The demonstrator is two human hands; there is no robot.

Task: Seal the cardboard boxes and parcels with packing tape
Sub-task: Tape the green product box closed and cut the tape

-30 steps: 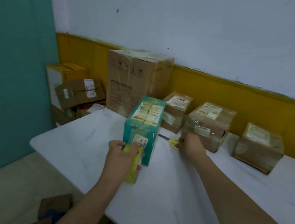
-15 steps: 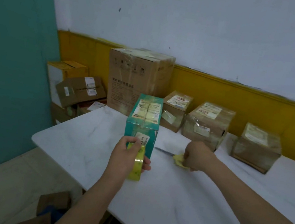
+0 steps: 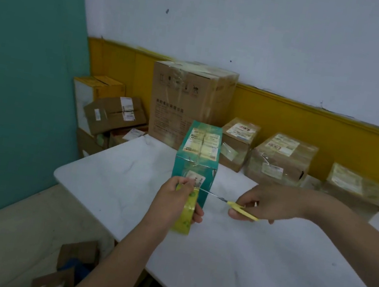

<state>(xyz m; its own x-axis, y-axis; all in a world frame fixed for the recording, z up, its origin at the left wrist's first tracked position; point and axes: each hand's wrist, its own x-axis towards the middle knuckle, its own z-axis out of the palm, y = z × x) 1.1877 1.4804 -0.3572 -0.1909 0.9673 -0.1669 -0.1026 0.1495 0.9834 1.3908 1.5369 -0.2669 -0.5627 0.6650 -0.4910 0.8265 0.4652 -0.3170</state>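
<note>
Progress: teal box (image 3: pixel 196 162) stands upright on the table (image 3: pixel 262 268), near the front-left corner; glossy tape already runs over its top and down the near face. Strip not yet cut, by the look of it. Left hand (image 3: pixel 174 203) has fingers wrapped around the yellow tape roll (image 3: pixel 186 214), held against the box's near face. Right hand (image 3: pixel 271 202) has fingers closed on the yellow scissors (image 3: pixel 231 203), blade tip reaching to the roll, right where tape leaves it. Whether the blades are open or shut is too small to tell. My read: this is the cut step, then press the tail down and this box is done.

Row behind, along the wall: big brown carton (image 3: pixel 190 103) with tape on top, then three small brown parcels (image 3: pixel 281 158), all shiny with wrap and labelled, so likely sealed. Left of the table, a stack of boxes (image 3: pixel 111 112) on the floor; tape state there unclear, may be what's left.

Table: white top, faint grey marbling, rounded corner, bare in front. Room: white wall, yellow dado band, teal panel at left, pale floor with torn cardboard (image 3: pixel 72 266) below the table edge.
</note>
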